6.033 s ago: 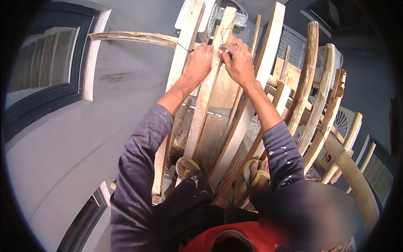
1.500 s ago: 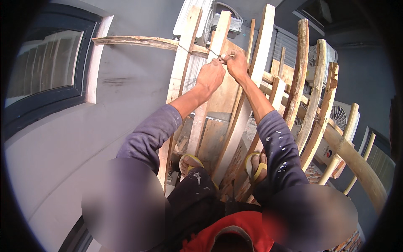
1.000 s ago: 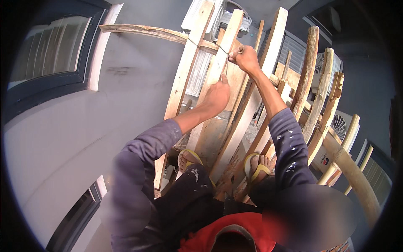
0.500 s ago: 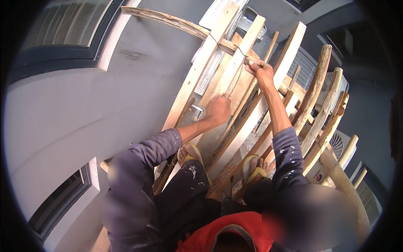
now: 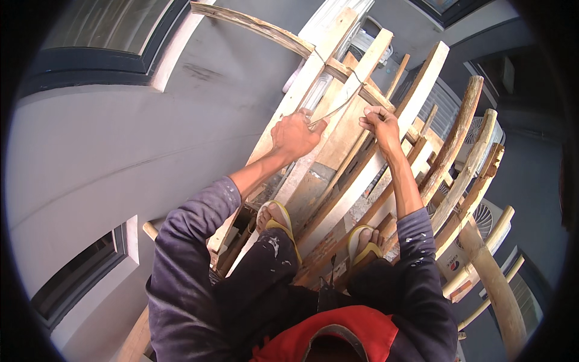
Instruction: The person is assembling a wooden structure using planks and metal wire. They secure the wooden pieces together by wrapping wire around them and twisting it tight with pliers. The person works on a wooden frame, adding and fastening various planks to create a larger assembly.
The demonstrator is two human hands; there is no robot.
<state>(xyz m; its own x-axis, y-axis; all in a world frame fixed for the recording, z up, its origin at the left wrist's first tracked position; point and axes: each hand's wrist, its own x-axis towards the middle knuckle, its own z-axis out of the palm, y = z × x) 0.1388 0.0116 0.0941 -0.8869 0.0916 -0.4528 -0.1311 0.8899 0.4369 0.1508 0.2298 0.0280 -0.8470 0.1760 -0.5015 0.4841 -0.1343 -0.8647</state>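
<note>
Head view: the left hand (image 5: 295, 134) sits over the flat, pale wooden plank at the far left (image 5: 333, 39), its fingers curled and grasping a thin dark wire (image 5: 338, 108). From that grip the wire runs up and to the right across a second pale, straight-sawn wooden plank (image 5: 372, 54), reaching the place where this plank crosses a long, rough-edged split-wood crosspiece (image 5: 253, 25). The right hand (image 5: 383, 125) is just below the crosspiece's right end, between the second plank and a thick, square pale beam (image 5: 427, 75); its fingers are bent with the thumb close to them, and whether anything is pinched there cannot be told.

Below the hands, the person's feet wear yellow-strapped flip-flops (image 5: 282, 228). Round, brownish wooden poles (image 5: 461, 127) slant upward at the right, near white outdoor air-conditioner units. On the left is a smooth grey wall (image 5: 120, 151) with a dark-framed window (image 5: 90, 66).
</note>
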